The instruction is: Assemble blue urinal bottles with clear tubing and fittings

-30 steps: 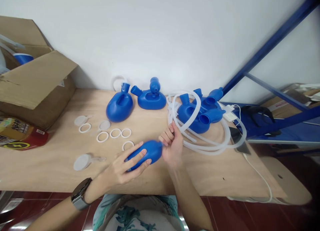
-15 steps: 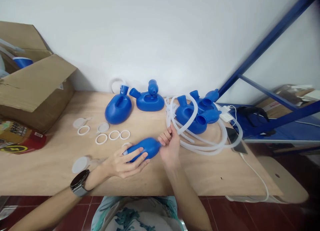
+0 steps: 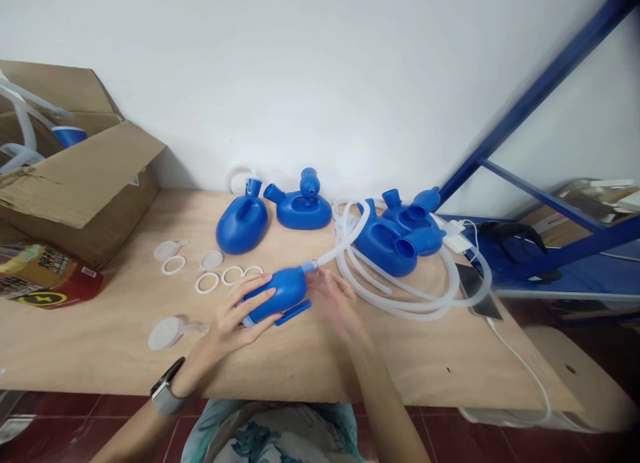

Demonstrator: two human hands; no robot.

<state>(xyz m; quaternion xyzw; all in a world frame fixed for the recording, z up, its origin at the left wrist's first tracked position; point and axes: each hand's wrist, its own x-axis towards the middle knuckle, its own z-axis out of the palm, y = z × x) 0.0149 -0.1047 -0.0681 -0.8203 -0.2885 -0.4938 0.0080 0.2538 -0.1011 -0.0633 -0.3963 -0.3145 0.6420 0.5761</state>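
My left hand (image 3: pixel 235 316) is wrapped round a blue plastic bulb-shaped container (image 3: pixel 277 293) that lies on the wooden table (image 3: pixel 400 356). A clear tube (image 3: pixel 345 244) runs from the container's narrow end to the coil of tubing (image 3: pixel 425 296). My right hand (image 3: pixel 333 296) sits just right of that joint, fingers blurred, touching the table near the tube. Several white rings (image 3: pixel 207 282) lie left of the container.
Several blue containers (image 3: pixel 300 206) stand at the back by the wall. An open cardboard box (image 3: pixel 75 183) and a snack bag (image 3: pixel 45 283) sit at left. White lids (image 3: pixel 165 331) lie near the front. A blue rack (image 3: pixel 525 183), phone (image 3: pixel 475 289) and cable are right.
The clear tube's end now sits in the blue container's narrow end. My right hand has let go of the tube and dropped toward the table. The container has moved slightly left.
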